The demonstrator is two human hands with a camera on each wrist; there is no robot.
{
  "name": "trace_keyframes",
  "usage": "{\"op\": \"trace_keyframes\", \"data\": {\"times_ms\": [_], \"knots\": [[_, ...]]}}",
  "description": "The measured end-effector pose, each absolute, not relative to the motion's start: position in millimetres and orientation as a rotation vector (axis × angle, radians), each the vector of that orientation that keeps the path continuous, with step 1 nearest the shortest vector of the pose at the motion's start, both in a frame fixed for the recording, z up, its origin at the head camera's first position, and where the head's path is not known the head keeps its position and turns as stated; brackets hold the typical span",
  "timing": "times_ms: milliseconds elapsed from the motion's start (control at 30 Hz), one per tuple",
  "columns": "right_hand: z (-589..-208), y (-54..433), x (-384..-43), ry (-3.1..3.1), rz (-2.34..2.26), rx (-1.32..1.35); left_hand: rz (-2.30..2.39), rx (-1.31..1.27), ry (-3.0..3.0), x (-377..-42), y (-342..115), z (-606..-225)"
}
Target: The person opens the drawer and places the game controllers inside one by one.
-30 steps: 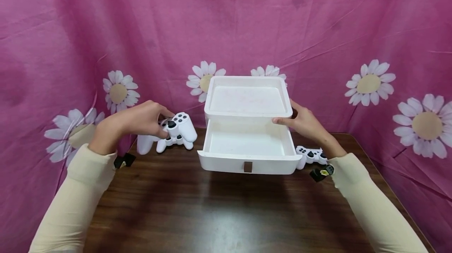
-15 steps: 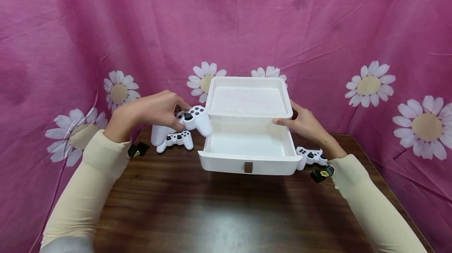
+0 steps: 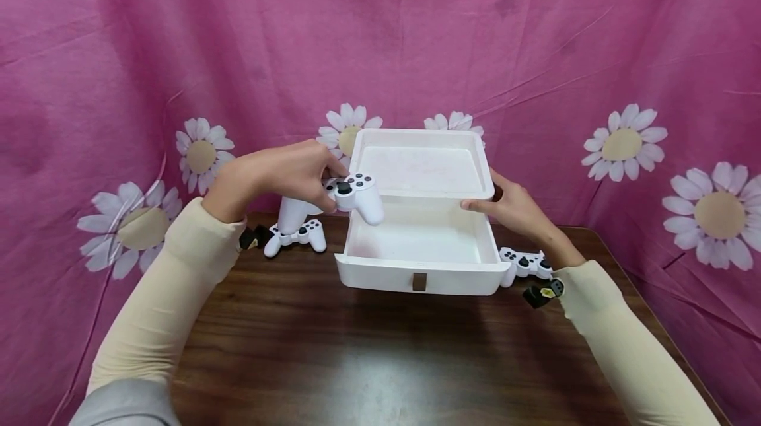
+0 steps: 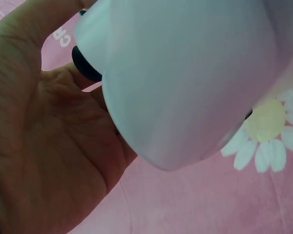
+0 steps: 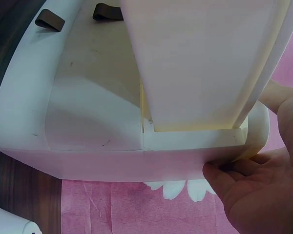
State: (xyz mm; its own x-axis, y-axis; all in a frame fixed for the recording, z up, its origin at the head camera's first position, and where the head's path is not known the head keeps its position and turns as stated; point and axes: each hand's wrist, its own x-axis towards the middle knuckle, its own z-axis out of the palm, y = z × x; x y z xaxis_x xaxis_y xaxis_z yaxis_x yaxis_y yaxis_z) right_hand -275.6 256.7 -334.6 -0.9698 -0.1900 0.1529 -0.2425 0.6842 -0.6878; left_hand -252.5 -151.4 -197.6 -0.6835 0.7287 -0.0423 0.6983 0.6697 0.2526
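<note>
My left hand grips a white game controller and holds it raised over the left side of the open drawer. In the left wrist view a smooth white grip of that controller fills the upper middle, beside my palm. The drawer sticks out from a white plastic drawer box with a shallow recessed top. It has a brown pull tab, and no items show inside it. My right hand holds the box's right side, its thumb at the front edge; the other fingers are partly hidden behind.
A second white controller lies on the wooden table left of the drawer. Another controller lies at the right, partly hidden by the drawer and my right wrist. A pink flowered cloth hangs behind.
My left hand has lifted the controller and carried it to the right, from above the left side of the table to the drawer's left edge. My right hand stays on the box.
</note>
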Motion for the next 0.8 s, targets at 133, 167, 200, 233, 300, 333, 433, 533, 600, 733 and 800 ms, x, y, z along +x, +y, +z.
{"op": "trace_keyframes", "data": {"times_ms": [133,167,200,233,300,333,433,533,600,733,800], "knots": [[-334.6,257.0,-275.2,-2.818,1.168,0.364,0.324,1.226,2.71,-252.5,-140.6,-194.3],[-334.4,256.9,-275.0,-2.818,1.166,0.365,0.326,1.228,2.703,-252.6,-137.7,-193.6],[-334.2,256.8,-274.9,-2.818,1.162,0.366,0.321,1.232,2.697,-252.9,-134.8,-193.0],[-334.0,256.8,-274.7,-2.818,1.155,0.366,0.318,1.237,2.689,-253.5,-132.1,-192.7],[-333.6,256.5,-274.4,-2.819,1.146,0.367,0.309,1.253,2.676,-254.4,-126.6,-192.2],[-333.4,256.5,-274.3,-2.82,1.143,0.367,0.301,1.264,2.673,-255.1,-123.9,-192.1],[-333.4,256.4,-274.3,-2.819,1.144,0.367,0.276,1.292,2.671,-256.2,-115.9,-191.5],[-333.9,256.5,-274.5,-2.818,1.157,0.363,0.262,1.312,2.666,-256.4,-108.2,-190.5],[-334.2,256.6,-274.6,-2.818,1.163,0.361,0.256,1.321,2.662,-256.3,-103.4,-189.6],[-334.7,256.9,-274.9,-2.816,1.167,0.363,0.236,1.335,2.665,-256.0,-94.3,-186.9],[-334.8,257.2,-275.0,-2.812,1.165,0.368,0.229,1.337,2.669,-256.3,-89.8,-185.8]]}}
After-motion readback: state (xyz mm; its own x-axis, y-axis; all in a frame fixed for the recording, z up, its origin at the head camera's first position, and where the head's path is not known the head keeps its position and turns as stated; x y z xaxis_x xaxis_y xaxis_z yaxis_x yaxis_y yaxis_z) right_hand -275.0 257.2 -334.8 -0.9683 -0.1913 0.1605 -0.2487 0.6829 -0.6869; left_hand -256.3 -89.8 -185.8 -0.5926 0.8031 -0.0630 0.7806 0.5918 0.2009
